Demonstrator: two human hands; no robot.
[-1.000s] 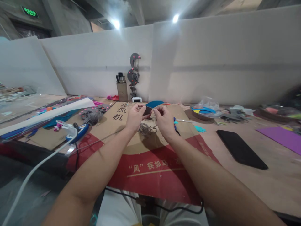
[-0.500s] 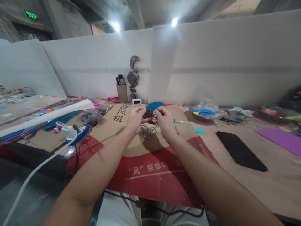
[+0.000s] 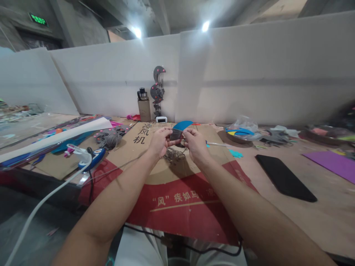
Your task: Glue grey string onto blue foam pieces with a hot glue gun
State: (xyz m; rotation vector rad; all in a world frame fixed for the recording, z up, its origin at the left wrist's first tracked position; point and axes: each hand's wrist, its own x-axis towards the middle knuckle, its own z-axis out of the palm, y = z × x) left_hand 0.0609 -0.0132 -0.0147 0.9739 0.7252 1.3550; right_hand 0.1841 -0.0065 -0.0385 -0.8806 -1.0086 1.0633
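Observation:
My left hand point(image 3: 160, 143) pinches a small dark grey flat piece point(image 3: 175, 134) between thumb and fingers, some fingers lying beneath it. At the piece's right edge, the thumb and fingers of my right hand point(image 3: 195, 145) are closed on it. Whether the piece is felt or card, I cannot tell. Just behind it a blue curved sheet point(image 3: 183, 125) shows. A loose tangle of grey yarn point(image 3: 174, 155) lies on the cardboard point(image 3: 133, 155) below my hands.
A black phone-like slab point(image 3: 285, 178) and a purple sheet point(image 3: 330, 166) lie at right. Behind them stands a bowl point(image 3: 238, 138) of scraps. At left are a blue glue-gun-like tool point(image 3: 95, 159) with a white cord and a grey yarn ball point(image 3: 108, 139). A bottle point(image 3: 143, 107) stands at the back.
The dark grey piece has tilted, so more of its face shows. My right fingers have moved slightly left onto its edge.

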